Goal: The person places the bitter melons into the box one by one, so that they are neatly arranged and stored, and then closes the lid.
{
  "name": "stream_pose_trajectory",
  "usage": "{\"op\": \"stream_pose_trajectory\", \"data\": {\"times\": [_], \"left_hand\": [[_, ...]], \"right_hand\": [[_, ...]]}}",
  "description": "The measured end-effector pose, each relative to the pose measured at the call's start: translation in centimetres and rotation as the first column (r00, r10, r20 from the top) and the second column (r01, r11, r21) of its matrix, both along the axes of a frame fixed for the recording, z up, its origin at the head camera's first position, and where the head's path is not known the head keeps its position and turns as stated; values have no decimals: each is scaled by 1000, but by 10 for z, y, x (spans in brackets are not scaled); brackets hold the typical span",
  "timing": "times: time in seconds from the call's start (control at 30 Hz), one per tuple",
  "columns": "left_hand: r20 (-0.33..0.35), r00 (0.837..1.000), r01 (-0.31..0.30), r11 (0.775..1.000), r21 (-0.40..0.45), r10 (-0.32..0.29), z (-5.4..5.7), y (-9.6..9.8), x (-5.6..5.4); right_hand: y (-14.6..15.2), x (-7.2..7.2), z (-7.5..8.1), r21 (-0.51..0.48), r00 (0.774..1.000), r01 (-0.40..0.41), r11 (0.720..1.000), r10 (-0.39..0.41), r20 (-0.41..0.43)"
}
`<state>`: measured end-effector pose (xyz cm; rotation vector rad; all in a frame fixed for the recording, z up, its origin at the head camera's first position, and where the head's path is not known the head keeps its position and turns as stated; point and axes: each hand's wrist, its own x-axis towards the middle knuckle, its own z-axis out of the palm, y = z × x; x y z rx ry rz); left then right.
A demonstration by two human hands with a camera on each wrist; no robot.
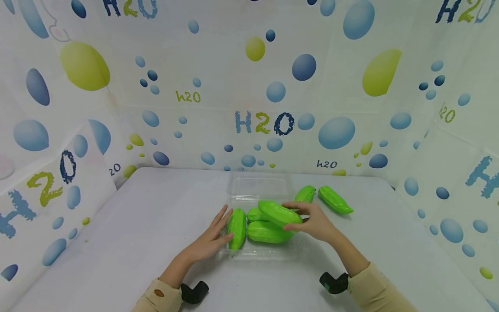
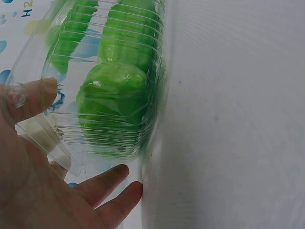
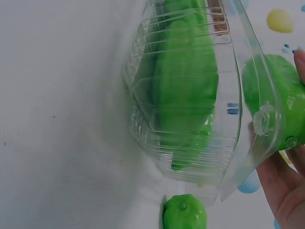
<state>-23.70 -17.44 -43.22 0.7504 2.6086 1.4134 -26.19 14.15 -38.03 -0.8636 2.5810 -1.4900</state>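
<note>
A clear plastic clamshell box [image 1: 265, 255] lies on the table, its lid [image 1: 261, 187] folded back. Inside are bright green, ridged bitter gourds: one upright along the left side [image 1: 238, 227], one across the front [image 1: 267, 233], and another partly hidden behind [image 1: 254, 215]. My right hand [image 1: 315, 221] pinches a further bitter gourd [image 1: 276, 212] by its right end, tilted above the others. In the right wrist view this gourd [image 3: 281, 95] shows beyond the box rim. Fingers extended, my left hand [image 1: 206, 245] rests at the box's left edge; in the left wrist view its thumb [image 2: 38, 98] overlaps the rim.
Two more bitter gourds lie behind and right of the box, one close to it [image 1: 305, 193] and one farther right [image 1: 335, 200]. The white table [image 1: 128, 242] ends at a printed backdrop [image 1: 218, 130]. Black devices [image 1: 195, 292] sit at both wrists.
</note>
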Motion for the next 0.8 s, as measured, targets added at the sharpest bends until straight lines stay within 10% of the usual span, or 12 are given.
{"op": "stream_pose_trajectory", "data": {"times": [0.8], "left_hand": [[3, 1000, 4, 1000, 9, -4, 4, 1, 3]], "right_hand": [[-6, 2, -12, 41, 966, -241, 970, 236, 109]]}}
